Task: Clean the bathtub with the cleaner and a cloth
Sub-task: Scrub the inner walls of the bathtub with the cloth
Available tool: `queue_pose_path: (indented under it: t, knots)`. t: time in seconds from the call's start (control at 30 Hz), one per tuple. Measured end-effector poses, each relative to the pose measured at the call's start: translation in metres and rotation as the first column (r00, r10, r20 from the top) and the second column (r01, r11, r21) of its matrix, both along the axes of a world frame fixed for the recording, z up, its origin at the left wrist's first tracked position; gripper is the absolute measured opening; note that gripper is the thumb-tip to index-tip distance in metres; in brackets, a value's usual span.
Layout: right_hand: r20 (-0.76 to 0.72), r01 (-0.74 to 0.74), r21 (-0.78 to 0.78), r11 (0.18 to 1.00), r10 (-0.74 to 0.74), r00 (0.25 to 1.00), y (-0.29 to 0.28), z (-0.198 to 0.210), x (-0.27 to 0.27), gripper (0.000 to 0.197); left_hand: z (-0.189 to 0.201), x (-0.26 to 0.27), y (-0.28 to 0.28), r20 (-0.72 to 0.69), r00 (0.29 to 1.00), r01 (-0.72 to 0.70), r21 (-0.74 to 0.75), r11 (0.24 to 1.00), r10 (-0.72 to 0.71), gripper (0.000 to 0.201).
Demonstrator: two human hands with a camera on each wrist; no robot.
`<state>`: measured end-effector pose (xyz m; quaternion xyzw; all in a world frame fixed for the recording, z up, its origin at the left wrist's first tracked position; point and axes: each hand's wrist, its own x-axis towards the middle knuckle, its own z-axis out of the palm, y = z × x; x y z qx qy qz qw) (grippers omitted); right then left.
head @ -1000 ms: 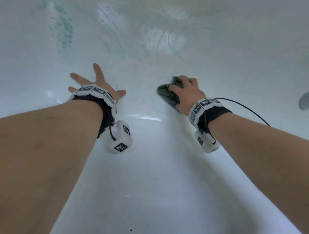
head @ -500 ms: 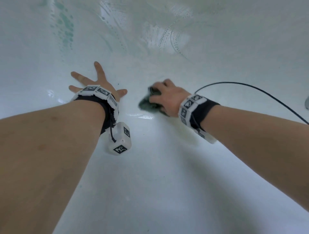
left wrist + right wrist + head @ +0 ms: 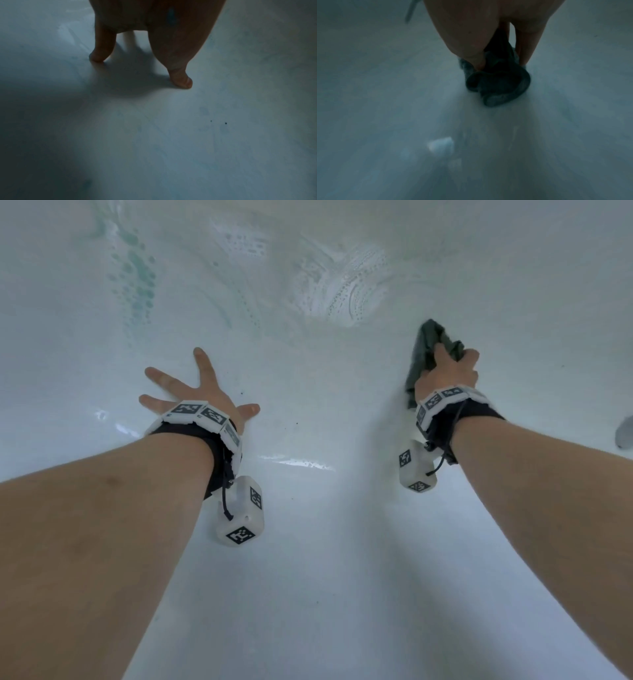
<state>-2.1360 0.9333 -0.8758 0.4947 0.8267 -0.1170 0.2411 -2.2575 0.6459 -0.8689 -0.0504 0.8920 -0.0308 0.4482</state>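
I look down into a white bathtub (image 3: pixel 325 577). My right hand (image 3: pixel 448 368) grips a bunched dark green cloth (image 3: pixel 424 344) and presses it against the tub's right side; the right wrist view shows the cloth (image 3: pixel 498 83) held between thumb and fingers. Flat on the tub's left slope rests my left hand (image 3: pixel 198 392) with fingers spread, its fingertips (image 3: pixel 181 82) touching the wet surface. Foamy streaks of cleaner (image 3: pixel 342 289) and greenish drops (image 3: pixel 140 278) cover the far wall. No cleaner bottle is in view.
A grey metal fitting (image 3: pixel 625 433) shows at the right edge of the tub. Small dark specks (image 3: pixel 243 393) lie on the surface between my hands.
My right hand swept the cloth left toward the middle, then back right and farther up the tub side. The left hand has stayed planted in place.
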Motion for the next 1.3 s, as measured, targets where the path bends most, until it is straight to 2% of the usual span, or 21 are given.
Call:
queue_pose_path:
  t: [0.03,0.1,0.17,0.27,0.3,0.37,0.4,0.43,0.5,0.6,0.7,0.8,0.87,0.97,1.07,1.13,1.2,1.3]
  knots:
    - [0.002,0.047,-0.024,0.999,-0.047,0.999,0.012,0.0,-0.008,0.056,0.001,0.0,0.001,-0.002,1.0,0.002,0.0,1.0,-0.002,0.116]
    - [-0.049,0.046,-0.076,0.996,-0.05,0.998,0.028,0.001,-0.032,0.059,0.001,0.001,0.001,-0.008,1.0,0.016,-0.001,1.0,-0.016,0.116]
    - [-0.079,-0.042,-0.088,0.995,0.035,0.996,0.032,-0.001,-0.062,0.061,0.001,0.002,0.002,-0.01,1.0,0.016,0.001,1.0,-0.016,0.115]
    - [-0.128,-0.267,-0.104,0.958,0.253,0.959,0.005,0.0,-0.104,0.06,0.0,0.002,0.003,-0.012,1.0,0.011,-0.001,1.0,-0.011,0.115]
    - [-0.151,-0.368,-0.116,0.922,0.35,0.924,-0.011,0.002,-0.112,0.057,0.001,0.003,0.003,-0.012,1.0,0.009,-0.002,1.0,-0.009,0.115]
    - [-0.184,-0.587,-0.118,0.801,0.563,0.806,-0.046,0.006,-0.111,0.051,0.0,0.002,0.003,-0.016,1.0,0.007,-0.006,1.0,-0.007,0.115]
    - [-0.199,-0.659,-0.128,0.741,0.632,0.749,-0.061,0.008,-0.101,0.05,0.0,0.001,0.003,-0.017,1.0,0.009,-0.01,1.0,-0.01,0.115]
    - [-0.212,-0.687,-0.13,0.715,0.657,0.724,-0.073,0.008,-0.085,0.05,0.0,0.001,0.002,-0.016,1.0,0.013,-0.015,1.0,-0.013,0.116]
    - [-0.228,-0.666,-0.134,0.734,0.631,0.741,-0.078,0.005,-0.045,0.047,-0.001,0.001,0.001,-0.011,1.0,0.019,-0.017,1.0,-0.019,0.116]
    - [-0.182,-0.538,-0.122,0.834,0.514,0.838,-0.056,0.002,-0.005,0.041,-0.002,0.001,0.001,-0.015,1.0,0.024,-0.015,1.0,-0.024,0.117]
    - [-0.18,-0.324,-0.021,0.946,0.315,0.932,-0.036,-0.002,-0.012,0.042,-0.001,0.001,0.001,-0.012,1.0,0.022,-0.009,1.0,-0.023,0.117]
    - [-0.097,-0.202,0.014,0.979,0.202,0.975,-0.038,0.004,-0.055,0.051,0.0,0.0,0.001,-0.001,0.999,0.037,-0.004,0.999,-0.037,0.117]
    - [-0.027,-0.28,-0.043,0.959,0.279,0.96,-0.052,0.01,-0.092,0.059,0.001,-0.002,0.001,0.011,0.999,0.046,-0.01,0.999,-0.046,0.117]
    - [-0.106,-0.542,-0.183,0.82,0.531,0.84,-0.09,0.006,-0.129,0.062,0.002,-0.005,0.0,0.021,0.997,0.077,-0.014,0.997,-0.077,0.115]
    - [-0.184,-0.708,-0.229,0.668,0.684,0.706,-0.122,-0.006,-0.113,0.058,0.002,-0.008,-0.006,0.037,0.996,0.085,0.017,0.996,-0.085,0.111]
    - [-0.224,-0.751,-0.211,0.626,0.716,0.661,-0.128,-0.005,-0.079,0.056,0.002,-0.012,-0.012,0.05,0.993,0.102,0.023,0.995,-0.103,0.11]
    - [-0.261,-0.742,-0.197,0.641,0.695,0.67,-0.119,-0.002,-0.044,0.053,0.005,-0.017,-0.02,0.053,0.988,0.143,0.019,0.99,-0.144,0.107]
    - [-0.143,-0.605,-0.185,0.775,0.587,0.797,-0.099,0.009,-0.028,0.055,0.01,-0.028,-0.042,0.02,0.971,0.239,0.007,0.971,-0.239,0.099]
